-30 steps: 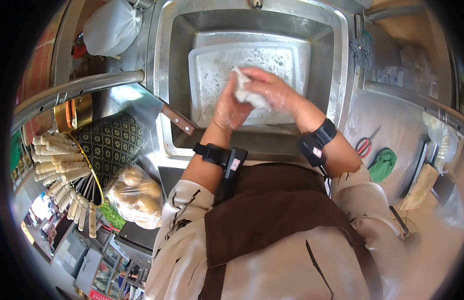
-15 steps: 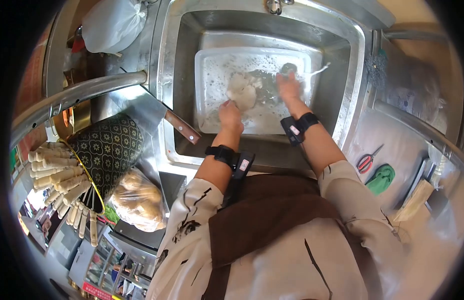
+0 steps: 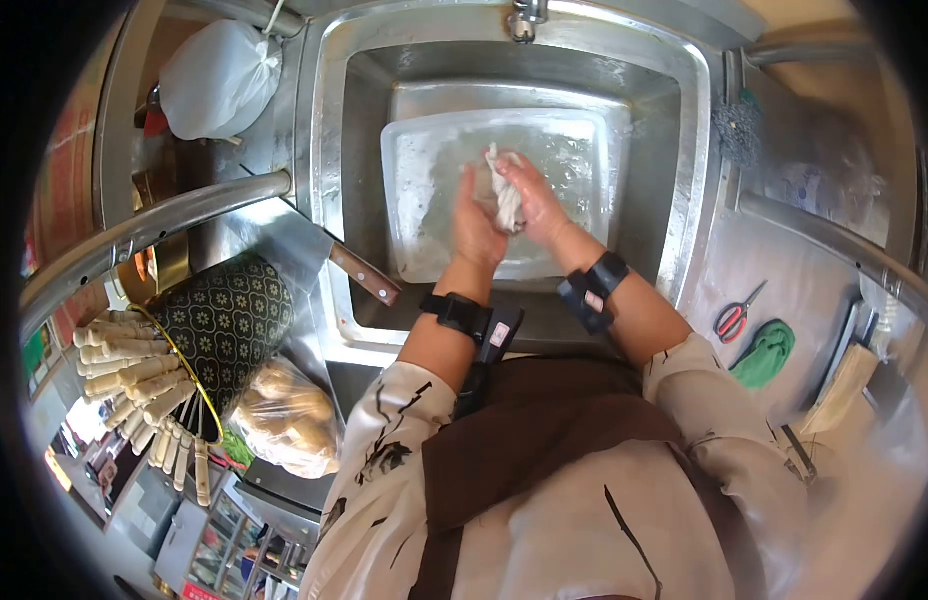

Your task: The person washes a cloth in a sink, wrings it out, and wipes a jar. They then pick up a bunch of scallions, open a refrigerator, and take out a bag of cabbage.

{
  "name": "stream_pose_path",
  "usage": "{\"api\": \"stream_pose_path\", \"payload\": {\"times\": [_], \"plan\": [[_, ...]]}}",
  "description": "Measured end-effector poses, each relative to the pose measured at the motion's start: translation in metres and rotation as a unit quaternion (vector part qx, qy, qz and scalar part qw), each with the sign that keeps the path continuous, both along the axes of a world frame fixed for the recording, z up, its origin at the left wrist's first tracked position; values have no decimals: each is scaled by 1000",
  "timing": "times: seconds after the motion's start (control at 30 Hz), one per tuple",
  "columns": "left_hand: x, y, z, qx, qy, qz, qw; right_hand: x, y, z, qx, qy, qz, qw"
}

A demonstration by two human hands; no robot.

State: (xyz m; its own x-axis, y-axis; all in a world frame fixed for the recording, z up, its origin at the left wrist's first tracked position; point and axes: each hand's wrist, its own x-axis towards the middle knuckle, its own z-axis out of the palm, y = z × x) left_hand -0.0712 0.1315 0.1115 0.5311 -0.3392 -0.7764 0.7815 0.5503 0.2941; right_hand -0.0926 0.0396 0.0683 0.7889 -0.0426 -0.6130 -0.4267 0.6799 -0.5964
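Both my hands are together over a white plastic tub (image 3: 399,225) of water in the steel sink. Between them is a bunched, wet, off-white cloth (image 3: 506,195). My right hand (image 3: 537,200) grips the cloth from the right, its fingers over the upper part. From the left, my left hand (image 3: 480,225) presses against the cloth's lower end, with its fingers pointing up and somewhat blurred. Dark bands with small devices sit on both wrists.
A faucet (image 3: 525,20) stands at the sink's far edge. Left of the sink lie a wooden-handled cleaver (image 3: 364,272), a patterned holder (image 3: 219,320) of wooden-handled tools and a bag of round items (image 3: 289,420). Scissors (image 3: 736,315), a green cloth (image 3: 764,355) and a scrubber (image 3: 736,130) are on the right.
The cloth has come up from the foamy water into my hands. My right hand has moved left, bringing the hands together. Less foam shows, and the view has shifted slightly.
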Motion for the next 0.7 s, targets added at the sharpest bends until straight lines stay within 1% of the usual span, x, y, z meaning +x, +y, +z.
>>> {"api": "stream_pose_path", "payload": {"times": [0.03,0.07,0.1,0.13,0.17,0.2,0.23,0.27,0.3,0.33,0.37,0.4,0.5,0.53,0.57,0.63,0.67,0.7], "plan": [[3,5,-6,24,-4,-9,1000,-8,8,0,-112,-38,30,993],[9,13,-23,48,-7,-20,999,-19,26,1,-223,-74,59,970],[13,20,-41,73,-11,-33,997,-30,42,6,-330,-107,86,934],[15,21,-43,2,26,-11,1000,-33,47,26,-424,-148,59,891],[6,21,-46,-6,-13,-28,1000,-26,41,37,-326,-82,7,942],[-5,12,-19,-14,-53,-47,997,-12,30,43,-220,-18,-48,974],[-12,2,7,-22,-97,-65,993,4,18,43,-109,40,-102,988],[-19,-8,26,-47,-157,-39,986,4,5,17,-138,-60,-81,985],[-17,-4,23,-62,-151,-33,986,0,20,5,-206,-109,-72,970],[-8,4,14,-78,-145,-30,986,3,40,4,-275,-156,-64,947],[1,12,1,-96,-138,-25,985,0,45,2,-309,-169,-55,934],[9,25,-20,-79,-175,-18,981,-1,49,7,-343,-182,-47,920],[-10,8,30,-16,-178,-46,983,-3,36,46,-330,-136,-21,934],[-20,9,32,-46,-201,-109,973,11,24,32,-426,-61,-60,901],[-27,8,35,-34,-199,-102,974,8,24,21,-424,-66,-65,901],[-31,-7,50,-17,-200,-86,976,3,9,29,-427,-77,-75,898],[-15,22,7,-80,-286,-106,949,-8,41,33,-372,-189,-27,909],[-13,26,4,-96,-276,-79,953,-9,36,35,-363,-176,-19,915]]}}
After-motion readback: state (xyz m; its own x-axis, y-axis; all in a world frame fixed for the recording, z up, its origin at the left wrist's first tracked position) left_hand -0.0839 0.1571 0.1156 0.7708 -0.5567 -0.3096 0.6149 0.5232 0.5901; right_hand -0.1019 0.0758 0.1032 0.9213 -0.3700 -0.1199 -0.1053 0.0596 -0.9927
